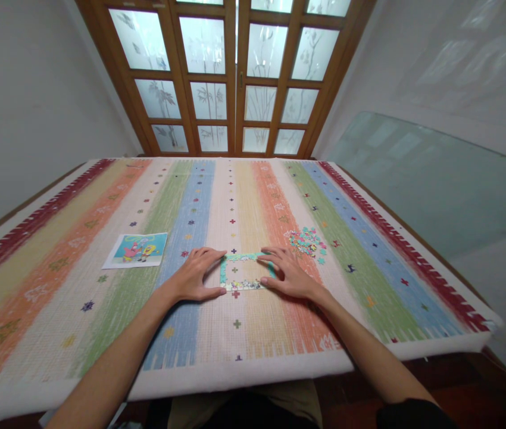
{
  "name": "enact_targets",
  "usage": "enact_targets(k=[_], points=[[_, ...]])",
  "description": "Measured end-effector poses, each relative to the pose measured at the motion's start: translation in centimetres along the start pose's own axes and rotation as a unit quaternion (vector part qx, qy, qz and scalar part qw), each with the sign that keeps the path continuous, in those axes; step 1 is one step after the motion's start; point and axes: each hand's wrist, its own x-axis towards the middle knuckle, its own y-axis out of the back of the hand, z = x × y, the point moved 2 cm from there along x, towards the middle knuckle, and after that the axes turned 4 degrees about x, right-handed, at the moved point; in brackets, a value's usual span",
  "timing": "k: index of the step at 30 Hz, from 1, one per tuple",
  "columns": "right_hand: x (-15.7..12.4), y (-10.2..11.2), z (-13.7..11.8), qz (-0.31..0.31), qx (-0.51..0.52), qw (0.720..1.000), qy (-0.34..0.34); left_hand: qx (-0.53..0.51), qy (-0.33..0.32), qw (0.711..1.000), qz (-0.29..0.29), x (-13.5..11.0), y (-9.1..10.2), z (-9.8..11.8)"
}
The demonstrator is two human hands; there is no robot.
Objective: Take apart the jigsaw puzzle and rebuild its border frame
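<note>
A small jigsaw frame (241, 285), only its border pieces joined, lies on the striped cloth in front of me. My left hand (197, 274) lies flat against its left side, fingers stretched toward the top edge and thumb by the bottom edge. My right hand (286, 273) rests on its right side in the same way, fingers spread. Neither hand holds a piece. Just right of my right hand lies a heap of several loose puzzle pieces (307, 241).
A cartoon reference picture (137, 249) lies on the cloth to the left. The striped cloth (101, 298) covers the whole table. Wood-framed frosted glass doors (235, 77) stand behind it. A glass sheet (436, 179) leans on the right wall.
</note>
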Motion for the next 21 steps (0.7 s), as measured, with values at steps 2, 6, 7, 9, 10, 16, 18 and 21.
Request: enact_targets(k=[2, 6, 7, 9, 10, 16, 18, 21], points=[[-0.2, 0.7, 0.5, -0.011, 0.014, 1.0, 0.01, -0.001, 0.002, 1.0, 0.002, 0.0, 0.1, 0.0], [-0.8, 1.8, 1.5, -0.022, 0.017, 1.0, -0.001, -0.002, 0.004, 1.0, 0.004, -0.1, 0.1, -0.1], [-0.9, 1.9, 1.7, -0.026, 0.015, 1.0, -0.007, -0.001, 0.004, 1.0, 0.003, -0.1, 0.1, -0.2], [-1.0, 2.0, 2.0, -0.035, 0.009, 0.999, -0.014, -0.001, 0.003, 1.0, 0.001, -0.1, 0.0, -0.2], [-1.0, 1.9, 2.0, -0.039, 0.007, 0.999, -0.014, -0.001, 0.002, 1.0, 0.001, 0.0, 0.0, -0.2], [-0.8, 1.8, 1.7, -0.048, 0.013, 0.999, -0.015, -0.003, 0.004, 1.0, -0.001, 0.0, -0.2, -0.2], [-0.8, 1.9, 1.6, -0.048, 0.014, 0.999, -0.015, -0.005, 0.004, 1.0, 0.001, 0.1, -0.2, -0.1], [-0.8, 1.8, 1.6, -0.044, 0.02, 0.999, -0.015, -0.007, 0.001, 1.0, 0.003, 0.1, -0.1, -0.1]])
